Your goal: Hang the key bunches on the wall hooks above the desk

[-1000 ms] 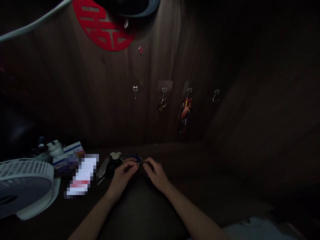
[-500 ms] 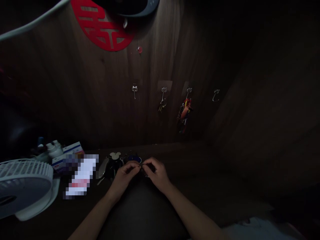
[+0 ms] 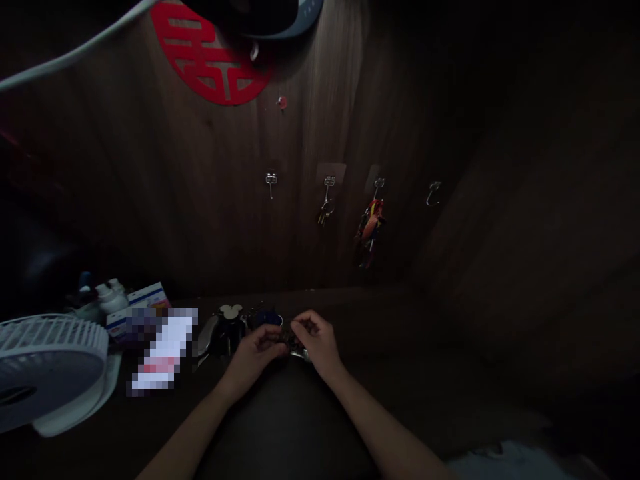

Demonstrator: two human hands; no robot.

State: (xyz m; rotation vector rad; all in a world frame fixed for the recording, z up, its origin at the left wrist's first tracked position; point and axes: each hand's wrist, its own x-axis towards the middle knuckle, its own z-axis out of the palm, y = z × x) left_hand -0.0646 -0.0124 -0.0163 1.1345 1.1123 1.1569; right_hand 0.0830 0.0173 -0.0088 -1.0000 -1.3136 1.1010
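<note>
My left hand [image 3: 257, 350] and my right hand [image 3: 317, 340] are close together over the dark tabletop. Between them is a small dark bunch with shiny metal bits [image 3: 299, 353], which looks like a bunch of keys; dim light and fingers hide its details. The thumb and forefinger of my right hand pinch its upper part. My left fingers are curled at its left side. Just beyond my left hand lie a blue key fob with a ring [image 3: 270, 318], a dark keychain with a pale mouse-ear head [image 3: 231, 312] and a silvery oval thing [image 3: 204, 339].
A white fan [image 3: 55, 367] stands at the left, beside a blurred-out paper [image 3: 165, 350], boxes [image 3: 147, 297] and white bottles [image 3: 111, 298]. Hooks on the wooden wall carry a small key ring [image 3: 326, 212] and an orange-coloured bunch [image 3: 371, 223]. A red paper cutout [image 3: 215, 67] hangs above.
My hands have parted slightly: the right fingertips moved up and to the right, and the left thumb moved slightly right. More of the metal bunch shows between them.
</note>
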